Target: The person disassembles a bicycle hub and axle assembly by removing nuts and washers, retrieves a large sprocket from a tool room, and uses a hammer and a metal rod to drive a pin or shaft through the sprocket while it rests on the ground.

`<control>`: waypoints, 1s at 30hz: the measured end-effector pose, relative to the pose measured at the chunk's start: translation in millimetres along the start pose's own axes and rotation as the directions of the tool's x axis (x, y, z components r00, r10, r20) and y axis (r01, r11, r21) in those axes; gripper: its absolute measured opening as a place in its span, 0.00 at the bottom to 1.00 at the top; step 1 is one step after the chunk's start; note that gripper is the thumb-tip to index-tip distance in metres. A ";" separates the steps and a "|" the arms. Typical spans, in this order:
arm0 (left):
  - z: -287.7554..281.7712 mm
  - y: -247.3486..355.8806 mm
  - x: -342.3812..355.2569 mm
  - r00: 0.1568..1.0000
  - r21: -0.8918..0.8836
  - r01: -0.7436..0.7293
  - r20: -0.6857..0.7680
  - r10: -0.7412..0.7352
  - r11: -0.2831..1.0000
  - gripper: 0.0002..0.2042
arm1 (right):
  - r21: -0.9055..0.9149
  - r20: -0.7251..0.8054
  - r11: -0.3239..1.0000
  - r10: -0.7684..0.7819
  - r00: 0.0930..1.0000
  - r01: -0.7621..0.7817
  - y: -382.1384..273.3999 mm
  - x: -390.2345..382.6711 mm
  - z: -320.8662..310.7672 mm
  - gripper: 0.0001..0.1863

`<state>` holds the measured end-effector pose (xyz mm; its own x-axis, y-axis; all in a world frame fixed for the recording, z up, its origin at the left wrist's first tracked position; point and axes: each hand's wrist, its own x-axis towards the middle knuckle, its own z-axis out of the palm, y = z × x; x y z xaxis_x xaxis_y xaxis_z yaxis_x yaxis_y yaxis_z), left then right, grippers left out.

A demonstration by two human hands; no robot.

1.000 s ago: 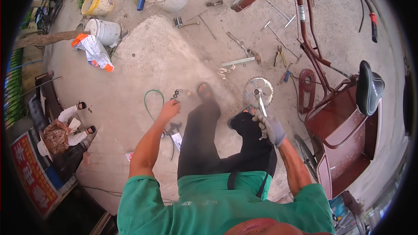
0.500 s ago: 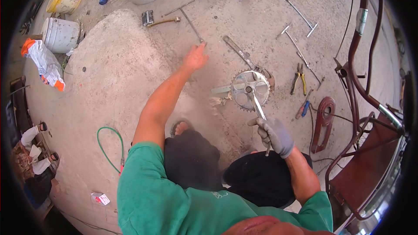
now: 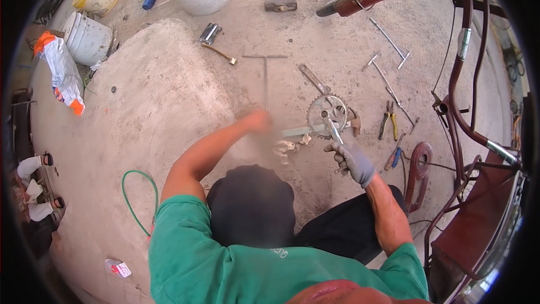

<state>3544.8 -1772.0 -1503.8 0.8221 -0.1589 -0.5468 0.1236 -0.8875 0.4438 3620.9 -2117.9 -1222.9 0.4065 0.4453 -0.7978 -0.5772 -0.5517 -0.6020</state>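
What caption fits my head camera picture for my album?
Gloved right hand grips a chainring by its crank arm; blurred bare left hand is at a T-shaped tool.

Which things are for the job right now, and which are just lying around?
Probably for the job:
toothed wheel with crank arm, held in the right hand
T-shaped tool, by the blurred left hand

Seemingly just lying around:
big hammer
pliers
blue screwdriver
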 end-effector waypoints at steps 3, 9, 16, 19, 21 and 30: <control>-9.2 8.9 -17.6 0.998 -0.186 -0.029 -0.062 0.018 0.982 0.21 | -0.172 -0.029 0.985 -0.027 0.999 0.021 -5.1 14.5 7.5 0.18; -123.6 9.8 16.1 0.889 -0.239 0.095 -0.417 -0.191 0.966 0.23 | -0.287 -0.066 0.957 0.025 0.997 -0.043 -4.2 42.3 29.4 0.19; -136.9 -26.9 76.2 0.820 -0.043 0.254 -0.520 -0.239 0.966 0.37 | -0.433 -0.114 0.897 0.042 0.993 -0.088 16.5 77.3 29.4 0.22; -139.6 -13.7 81.4 0.850 0.049 0.260 -0.486 -0.204 0.964 0.29 | -0.347 -0.161 0.929 0.080 0.984 -0.132 20.9 78.0 13.6 0.20; -134.5 -31.1 88.9 0.845 0.037 0.300 -0.474 -0.247 0.953 0.26 | -0.313 -0.184 0.935 0.111 0.977 -0.166 0.9 74.1 23.5 0.18; -135.3 -35.8 1.3 0.916 -0.363 0.168 -0.285 -0.281 0.917 0.12 | -0.402 -0.146 0.911 0.036 0.989 -0.093 -6.4 91.5 10.2 0.24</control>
<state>3616.7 -1681.9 -1424.4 0.8770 0.2269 -0.4235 0.4532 -0.6835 0.5722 3654.5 -2066.5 -1291.7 0.4845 0.3169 -0.8154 -0.2790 -0.8275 -0.4873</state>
